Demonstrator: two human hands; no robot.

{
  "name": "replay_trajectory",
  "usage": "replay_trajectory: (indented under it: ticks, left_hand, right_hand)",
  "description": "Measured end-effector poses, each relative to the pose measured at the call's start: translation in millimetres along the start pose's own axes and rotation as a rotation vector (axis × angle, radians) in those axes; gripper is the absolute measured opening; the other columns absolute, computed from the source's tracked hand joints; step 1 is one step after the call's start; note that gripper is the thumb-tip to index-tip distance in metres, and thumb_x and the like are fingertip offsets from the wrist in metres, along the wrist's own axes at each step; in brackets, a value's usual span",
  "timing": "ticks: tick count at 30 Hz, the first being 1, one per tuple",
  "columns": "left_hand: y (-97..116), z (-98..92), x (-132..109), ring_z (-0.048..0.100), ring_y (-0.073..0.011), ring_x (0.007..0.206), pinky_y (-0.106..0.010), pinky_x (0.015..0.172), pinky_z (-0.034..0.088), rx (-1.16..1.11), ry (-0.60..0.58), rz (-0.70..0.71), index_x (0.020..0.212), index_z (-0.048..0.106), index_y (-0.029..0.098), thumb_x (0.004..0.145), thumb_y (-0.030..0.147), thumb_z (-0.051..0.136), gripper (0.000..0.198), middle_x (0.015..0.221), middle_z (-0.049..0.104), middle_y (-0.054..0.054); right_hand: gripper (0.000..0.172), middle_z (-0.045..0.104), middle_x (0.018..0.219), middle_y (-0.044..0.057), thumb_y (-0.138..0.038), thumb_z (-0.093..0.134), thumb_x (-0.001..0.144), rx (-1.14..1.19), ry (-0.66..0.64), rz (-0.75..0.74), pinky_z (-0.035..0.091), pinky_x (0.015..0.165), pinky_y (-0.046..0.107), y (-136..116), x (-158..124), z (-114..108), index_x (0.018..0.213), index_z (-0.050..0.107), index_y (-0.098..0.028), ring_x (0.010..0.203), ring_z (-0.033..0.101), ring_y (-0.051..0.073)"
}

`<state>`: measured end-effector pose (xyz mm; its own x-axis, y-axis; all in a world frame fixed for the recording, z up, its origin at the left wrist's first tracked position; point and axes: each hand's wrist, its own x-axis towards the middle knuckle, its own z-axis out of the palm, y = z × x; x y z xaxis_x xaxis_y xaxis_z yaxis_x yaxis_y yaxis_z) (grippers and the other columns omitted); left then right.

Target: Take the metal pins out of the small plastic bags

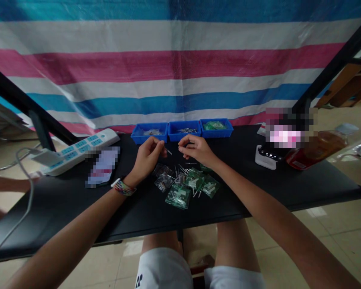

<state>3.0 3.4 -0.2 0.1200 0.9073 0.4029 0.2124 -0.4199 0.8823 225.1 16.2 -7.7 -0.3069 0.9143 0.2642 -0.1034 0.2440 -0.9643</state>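
The left hand (147, 154) is raised just above the black tabletop (289, 188), its thumb and forefinger pinched shut on a thin, short silvery metal pin (168, 151) that juts from the fingertips toward the right. The right hand (195, 149) hovers close by, its fingertips curled together as though pinching something small, but whether its grip actually holds a piece is too small to tell. Below and between both hands lies a loose heap of little clear plastic bags with green printed-circuit pieces (188, 186), and more loose silvery pins (182, 168) are scattered among them. Judging from this, the step in hand is fine work with a single pin, and it would go best with the wrists kept low and near the tabletop so that the fingers stay steady. The pinch on the pin looks best held close to its middle or base, so that the free end can be aimed without wobble, and light enough that so thin a part is not likely to bend. Working directly over the heap seems wise, since a dropped pin would then land among its fellows rather than roll off. Three shallow blue plastic trays (182, 129) stand in a row just behind the hands, within easy reach.
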Motion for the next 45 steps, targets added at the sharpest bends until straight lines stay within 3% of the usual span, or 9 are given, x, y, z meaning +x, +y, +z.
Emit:
replay_trajectory:
  ticks: [10, 17, 20, 23, 27, 31, 35, 39, 45]
  left_hand:
    - [0, 4.9, -4, 0.077, -0.0186, 0.069, -0.033, 0.071, 0.063, -0.16, -0.078, -0.049, 0.087, 0.058, 0.02, 0.096, 0.058, 0.076, 0.043, 0.084, 0.079, -0.006]
    - [-3, 4.5, -4, 0.073, -0.015, 0.064, -0.028, 0.06, 0.059, -0.149, -0.071, -0.011, 0.089, 0.053, 0.022, 0.101, 0.062, 0.067, 0.045, 0.081, 0.076, -0.003]
    - [-5, 3.5, -3, 0.071, -0.0143, 0.063, -0.027, 0.06, 0.058, -0.132, -0.066, -0.003, 0.087, 0.052, 0.022, 0.1, 0.061, 0.069, 0.045, 0.078, 0.074, -0.002]
    - [-4, 3.2, -2, 0.071, -0.0146, 0.063, -0.027, 0.06, 0.058, -0.102, -0.079, -0.003, 0.085, 0.053, 0.022, 0.1, 0.06, 0.07, 0.044, 0.076, 0.073, -0.002]
    - [-1, 3.3, -4, 0.07, -0.0156, 0.063, -0.028, 0.06, 0.057, -0.08, -0.11, -0.012, 0.084, 0.054, 0.021, 0.099, 0.058, 0.071, 0.043, 0.075, 0.073, -0.002]
    - [0, 3.5, -5, 0.07, -0.0165, 0.064, -0.029, 0.062, 0.058, -0.074, -0.123, -0.032, 0.085, 0.055, 0.021, 0.099, 0.056, 0.071, 0.04, 0.075, 0.073, -0.002]
    - [-1, 2.7, -4, 0.07, -0.017, 0.065, -0.029, 0.063, 0.058, -0.056, -0.132, -0.046, 0.084, 0.055, 0.022, 0.098, 0.055, 0.07, 0.039, 0.075, 0.073, -0.003]
    - [-2, 1.8, -4, 0.07, -0.0173, 0.066, -0.029, 0.064, 0.058, -0.045, -0.144, -0.057, 0.085, 0.057, 0.021, 0.099, 0.054, 0.069, 0.037, 0.076, 0.073, -0.003]
    - [7, 0.9, -6, 0.072, -0.0192, 0.07, -0.03, 0.065, 0.056, 0.009, -0.251, -0.021, 0.091, 0.067, 0.019, 0.097, 0.057, 0.069, 0.038, 0.082, 0.073, -0.005]
  right_hand:
    - [0.022, 0.065, 0.071, -0.003, -0.034, 0.081, 0.08, -0.021, 0.076, -0.076, 0.057, 0.057, 0.026, 1, -10, 17, 0.083, 0.064, -0.021, 0.059, 0.066, 0.013]
    - [0.024, 0.075, 0.086, 0.003, -0.044, 0.073, 0.089, -0.29, 0.454, -0.188, 0.048, 0.052, 0.026, -5, 21, -20, 0.087, 0.069, -0.021, 0.054, 0.067, 0.013]
    - [0.029, 0.078, 0.086, 0.006, -0.046, 0.068, 0.096, -0.508, 0.476, -0.189, 0.045, 0.055, 0.028, -1, 26, -39, 0.089, 0.074, -0.019, 0.053, 0.067, 0.016]
    - [0.025, 0.076, 0.078, 0.005, -0.038, 0.068, 0.096, -0.62, 0.345, -0.174, 0.046, 0.062, 0.028, 0, 18, -47, 0.083, 0.074, -0.017, 0.06, 0.066, 0.017]
    - [0.002, 0.076, 0.082, 0.002, -0.019, 0.078, 0.081, -0.67, -0.13, -0.158, 0.044, 0.067, 0.026, -6, 4, -40, 0.082, 0.078, -0.017, 0.069, 0.063, 0.014]
    - [0.011, 0.072, 0.077, 0.0, -0.011, 0.084, 0.072, -0.763, -0.359, -0.124, 0.041, 0.067, 0.026, -9, -4, -33, 0.078, 0.08, -0.02, 0.071, 0.064, 0.015]
    - [0.011, 0.073, 0.079, 0.001, -0.009, 0.077, 0.076, -0.815, -0.414, -0.075, 0.04, 0.066, 0.026, -6, -5, -30, 0.079, 0.079, -0.02, 0.072, 0.066, 0.015]
    - [0.016, 0.071, 0.077, -0.001, -0.007, 0.075, 0.075, -0.781, -0.301, -0.099, 0.039, 0.065, 0.026, -5, -5, -28, 0.086, 0.077, -0.019, 0.068, 0.061, 0.013]
    - [0.011, 0.076, 0.084, 0.003, -0.023, 0.071, 0.084, -0.352, -0.127, -0.142, 0.05, 0.067, 0.028, -10, -2, -20, 0.09, 0.078, -0.018, 0.068, 0.064, 0.014]
